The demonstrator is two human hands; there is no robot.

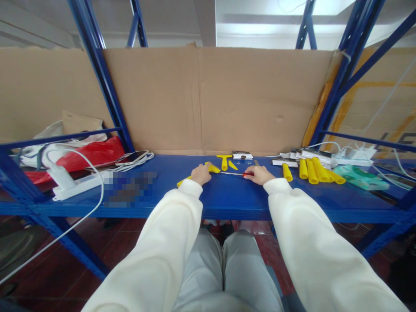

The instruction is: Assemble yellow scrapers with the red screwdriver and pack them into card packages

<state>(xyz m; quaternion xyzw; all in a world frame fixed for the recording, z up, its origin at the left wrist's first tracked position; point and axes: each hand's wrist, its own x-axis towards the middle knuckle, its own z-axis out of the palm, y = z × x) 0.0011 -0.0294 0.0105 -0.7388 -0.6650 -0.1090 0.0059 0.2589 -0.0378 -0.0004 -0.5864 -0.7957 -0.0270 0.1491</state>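
My left hand [200, 174] is closed around a yellow plastic tool [212, 168], whose handle sticks out to the left below the wrist. Pinched in my right hand [260, 174] is a screwdriver [247, 174] with a red handle. Its thin shaft points left, with the tip at or close to the yellow tool's head; contact is too small to tell. Just behind, a yellow T-shaped handle piece [224, 162] and a small yellow triangular piece [232, 165] lie on the blue tabletop [234, 195]. Tiny parts, perhaps screws, and a thin flat strip [256, 162] lie nearby.
Several yellow handles [312, 171] and small boxes [313, 153] lie at right, beside a green soft pack [360, 177]. A small box [242, 155] sits by the cardboard wall [227, 99]. At left are a white power strip [79, 186], cables and a red bag [94, 157].
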